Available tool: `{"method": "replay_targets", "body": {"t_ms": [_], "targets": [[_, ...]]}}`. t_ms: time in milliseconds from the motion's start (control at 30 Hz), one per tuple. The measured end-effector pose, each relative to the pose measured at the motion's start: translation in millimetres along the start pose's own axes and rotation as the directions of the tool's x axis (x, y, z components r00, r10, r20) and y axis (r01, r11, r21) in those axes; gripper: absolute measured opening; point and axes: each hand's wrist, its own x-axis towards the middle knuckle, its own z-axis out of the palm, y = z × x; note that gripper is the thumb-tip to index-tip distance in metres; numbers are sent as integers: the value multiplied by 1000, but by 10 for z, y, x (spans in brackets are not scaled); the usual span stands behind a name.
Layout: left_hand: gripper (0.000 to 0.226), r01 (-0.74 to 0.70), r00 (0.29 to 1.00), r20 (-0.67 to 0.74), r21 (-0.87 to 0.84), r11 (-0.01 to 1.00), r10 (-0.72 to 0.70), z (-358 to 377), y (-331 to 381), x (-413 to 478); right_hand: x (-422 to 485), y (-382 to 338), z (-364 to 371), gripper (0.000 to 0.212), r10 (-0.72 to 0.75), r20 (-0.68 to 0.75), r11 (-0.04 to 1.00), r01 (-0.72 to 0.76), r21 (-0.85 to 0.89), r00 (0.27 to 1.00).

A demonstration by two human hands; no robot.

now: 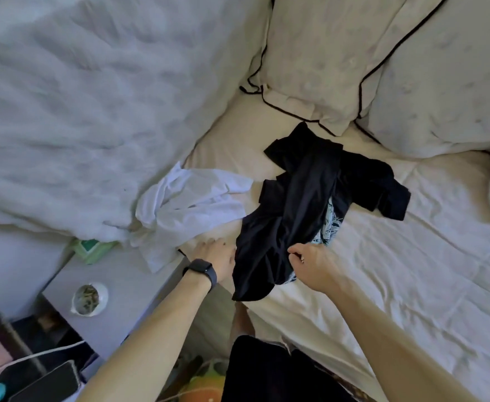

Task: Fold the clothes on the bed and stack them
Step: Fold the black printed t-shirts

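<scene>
A crumpled black garment (304, 204) lies on the cream bed sheet (397, 256), its lower end hanging over the near edge. Under it peeks a blue-and-white patterned cloth (329, 227). A rumpled white garment (188, 204) lies to its left. My right hand (313, 262) pinches the black fabric near its lower right side. My left hand (216, 256), with a dark watch on the wrist, lies at the black garment's left edge; its fingertips are hidden by the fabric.
A bunched white duvet (78, 111) fills the left. Two pillows with black piping (339, 53) sit at the head. A grey nightstand (116, 288) at lower left holds a small bowl (89, 298) and a green box (91, 248).
</scene>
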Motion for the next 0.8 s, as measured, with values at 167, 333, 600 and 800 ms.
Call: {"method": "replay_targets", "body": {"t_ms": [167,333,600,800], "targets": [[49,-51,976,-211,36,998,57,-119,-407,897,774,-170,-1,38,134,-27,988,-132,81,991],[61,-117,972,-200,65,991,128,138,-688,1468,1359,-320,296,81,386,12,912,-383,149,922],[72,-160,962,-199,154,975,189,670,-922,1591,1548,-494,899,43,503,-127,864,-498,74,855],[66,-165,985,-26,134,977,170,354,-875,1478,1086,-382,513,24,550,-200,797,-437,417,811]]}}
